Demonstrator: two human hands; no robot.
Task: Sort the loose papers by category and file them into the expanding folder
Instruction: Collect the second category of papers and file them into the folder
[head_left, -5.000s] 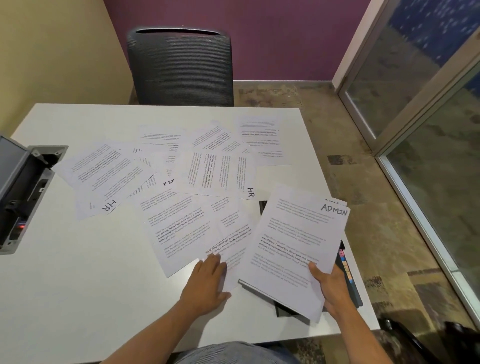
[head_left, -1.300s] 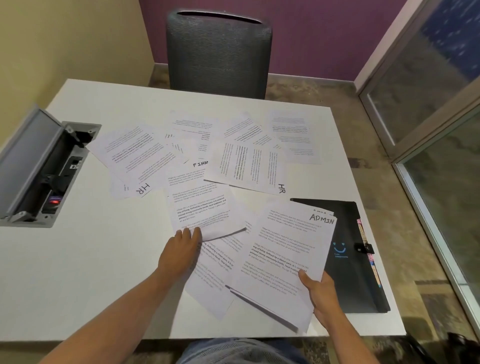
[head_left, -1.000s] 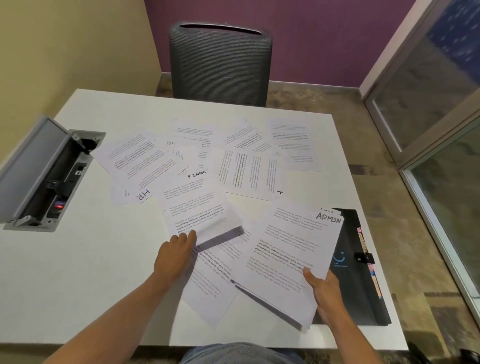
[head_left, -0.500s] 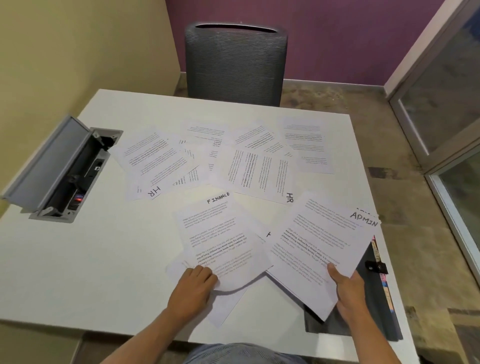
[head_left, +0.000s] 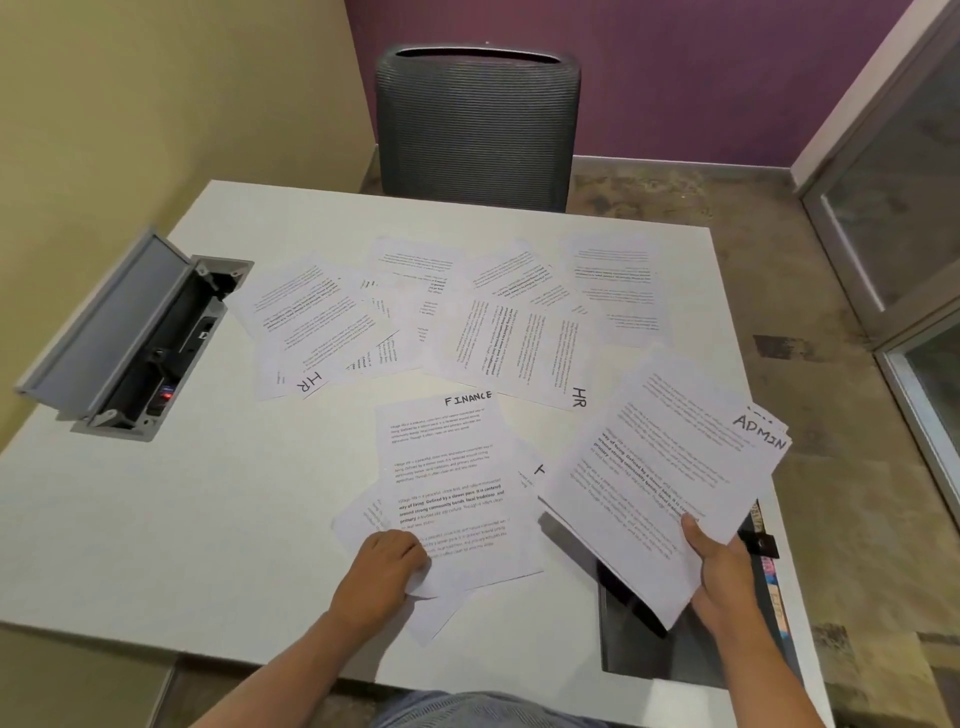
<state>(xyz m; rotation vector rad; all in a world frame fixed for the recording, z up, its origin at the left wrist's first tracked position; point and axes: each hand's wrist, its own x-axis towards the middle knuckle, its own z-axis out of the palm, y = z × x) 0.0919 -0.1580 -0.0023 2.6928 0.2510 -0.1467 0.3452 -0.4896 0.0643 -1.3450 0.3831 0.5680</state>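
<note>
Now left hand pinches FINANCE sheet, seemingly; right hand grips ADMIN stack.

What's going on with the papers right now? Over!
Left hand pinching FINANCE sheet. Right hand holding ADMIN stack above black folder. HR sheets unsorted. Nothing blocking.

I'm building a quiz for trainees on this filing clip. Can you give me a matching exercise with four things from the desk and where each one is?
Things:
1. ADMIN stack
2. FINANCE sheet
3. expanding folder
4. cable box

Places:
A. set into the table's left side, lid open
B. held up in the right hand
C. on the table's right near edge, partly under held papers
D. gripped at its near corner by the left hand

Pairs: 1-B, 2-D, 3-C, 4-A
</note>
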